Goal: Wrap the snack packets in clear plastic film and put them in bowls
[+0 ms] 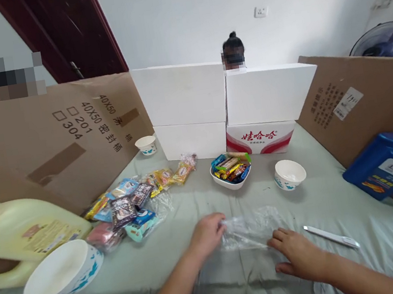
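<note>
Clear plastic bag (251, 230) hard to make out, left hand (206, 235) pinching its edge, right hand (298, 253) flat, fingers together.

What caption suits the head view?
Both hands, left hand and right hand, flatten a clear plastic bag before a snack bowl.

A bowl of snacks (230, 171) sits behind the plastic bag (250, 228), loose snack packets (134, 201) to its left.

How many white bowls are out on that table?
4. A large bowl lies tipped at the near left, a small bowl by the cardboard wall, a snack-filled bowl mid-table, an empty bowl to its right. Boxes may hide others.
</note>
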{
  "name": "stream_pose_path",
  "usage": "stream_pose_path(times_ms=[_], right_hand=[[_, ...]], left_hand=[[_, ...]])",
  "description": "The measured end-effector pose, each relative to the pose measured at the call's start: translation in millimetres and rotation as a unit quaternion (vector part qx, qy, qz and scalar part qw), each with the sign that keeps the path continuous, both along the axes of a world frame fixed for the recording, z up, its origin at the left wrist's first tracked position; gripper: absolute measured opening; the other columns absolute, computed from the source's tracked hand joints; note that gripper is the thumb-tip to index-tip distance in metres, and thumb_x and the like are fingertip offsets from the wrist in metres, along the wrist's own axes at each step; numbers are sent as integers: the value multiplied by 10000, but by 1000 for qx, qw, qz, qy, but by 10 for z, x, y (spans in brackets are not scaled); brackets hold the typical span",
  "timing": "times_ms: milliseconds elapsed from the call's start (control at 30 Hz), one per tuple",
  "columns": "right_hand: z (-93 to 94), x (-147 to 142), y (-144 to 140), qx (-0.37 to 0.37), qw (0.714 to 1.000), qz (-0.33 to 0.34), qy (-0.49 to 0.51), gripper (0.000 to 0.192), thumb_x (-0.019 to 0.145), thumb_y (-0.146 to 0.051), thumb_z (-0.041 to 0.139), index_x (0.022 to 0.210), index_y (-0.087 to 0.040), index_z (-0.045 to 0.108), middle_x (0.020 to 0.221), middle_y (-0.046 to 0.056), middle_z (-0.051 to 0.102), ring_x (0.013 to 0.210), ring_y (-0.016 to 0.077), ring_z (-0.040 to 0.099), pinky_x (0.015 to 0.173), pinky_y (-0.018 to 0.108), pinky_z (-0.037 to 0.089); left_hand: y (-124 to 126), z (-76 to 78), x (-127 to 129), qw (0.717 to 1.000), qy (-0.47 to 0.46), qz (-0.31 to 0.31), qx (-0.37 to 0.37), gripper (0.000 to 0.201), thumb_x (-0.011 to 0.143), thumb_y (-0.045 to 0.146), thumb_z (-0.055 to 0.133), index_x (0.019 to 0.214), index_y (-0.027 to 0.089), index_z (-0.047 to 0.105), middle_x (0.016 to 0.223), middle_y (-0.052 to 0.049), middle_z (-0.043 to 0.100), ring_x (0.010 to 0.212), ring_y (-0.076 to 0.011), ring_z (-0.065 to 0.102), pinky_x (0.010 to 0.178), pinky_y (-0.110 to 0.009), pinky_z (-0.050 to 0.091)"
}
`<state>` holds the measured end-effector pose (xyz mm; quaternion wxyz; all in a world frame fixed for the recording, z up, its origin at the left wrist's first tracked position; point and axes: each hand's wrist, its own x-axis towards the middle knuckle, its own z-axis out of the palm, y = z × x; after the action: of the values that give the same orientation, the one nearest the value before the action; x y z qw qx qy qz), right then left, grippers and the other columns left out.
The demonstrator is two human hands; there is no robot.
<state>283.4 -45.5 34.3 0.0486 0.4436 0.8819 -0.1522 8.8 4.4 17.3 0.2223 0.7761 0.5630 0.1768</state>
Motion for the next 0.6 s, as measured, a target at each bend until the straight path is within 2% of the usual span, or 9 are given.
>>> stream_pose_path(times_ms=[100, 200, 300, 367, 433, 500, 567, 600], right_hand=[[-78, 35, -185, 10, 1000, -6, -13, 151, 822, -226, 588, 966, -197, 625, 961, 58, 648, 887, 226, 604, 764, 322, 439], [-100, 14, -250, 33, 998, 16, -50, 210, 814, -63, 451, 871, -175, 619, 873, 61, 657, 810, 204, 611, 715, 305, 416], [-94, 57, -260, 36, 997, 27, -60, 216, 800, -57, 443, 843, -167, 624, 852, 73, 662, 787, 204, 615, 690, 298, 404], [-66, 113, -254, 19, 997, 35, -66, 217, 806, -68, 441, 833, -167, 633, 837, 80, 668, 771, 204, 624, 675, 295, 401], [-6, 153, -247, 0, 996, 41, -74, 211, 808, -84, 453, 829, -167, 645, 825, 89, 675, 767, 211, 633, 670, 296, 401], [93, 152, -239, -17, 996, 38, -76, 149, 810, -156, 513, 828, -170, 660, 825, 98, 681, 777, 230, 639, 673, 304, 404], [209, 102, -217, -35, 998, 26, -44, 120, 816, -260, 571, 828, -192, 669, 828, 82, 686, 784, 235, 642, 676, 303, 408], [261, 61, -193, -40, 999, 19, -15, 138, 834, -298, 565, 830, -207, 668, 827, 66, 686, 783, 226, 641, 676, 296, 410]], left_hand=[[139, 116, -102, 997, 60, 39, -4, 191, 845, 153, 560, 988, 204, 676, 1019, -49, 683, 966, -200, 614, 850, -279, 423], [210, 135, -144, 996, 85, 23, -35, 151, 862, 185, 556, 917, 205, 695, 920, -32, 701, 881, -187, 631, 760, -253, 425], [285, 147, -217, 992, 99, 3, -78, 154, 875, 226, 560, 823, 204, 703, 741, 11, 691, 711, -152, 636, 638, -215, 422], [346, 209, -273, 990, 113, 13, -88, 164, 869, 232, 575, 765, 186, 694, 675, 11, 668, 657, -152, 627, 609, -218, 426], [371, 309, -281, 988, 128, 49, -66, 149, 871, 216, 566, 806, 167, 690, 760, -29, 683, 736, -186, 639, 671, -257, 450], [309, 393, -196, 985, 140, 102, -17, 190, 907, 195, 495, 952, 148, 673, 973, -105, 677, 933, -244, 621, 808, -340, 449], [135, 384, -7, 979, 152, 133, 44, 270, 947, 185, 395, 1053, 134, 638, 1113, -159, 626, 1080, -281, 559, 920, -419, 403], [12, 330, 116, 976, 160, 129, 78, 289, 959, 202, 371, 1051, 135, 637, 1119, -164, 620, 1098, -288, 546, 943, -438, 392]])
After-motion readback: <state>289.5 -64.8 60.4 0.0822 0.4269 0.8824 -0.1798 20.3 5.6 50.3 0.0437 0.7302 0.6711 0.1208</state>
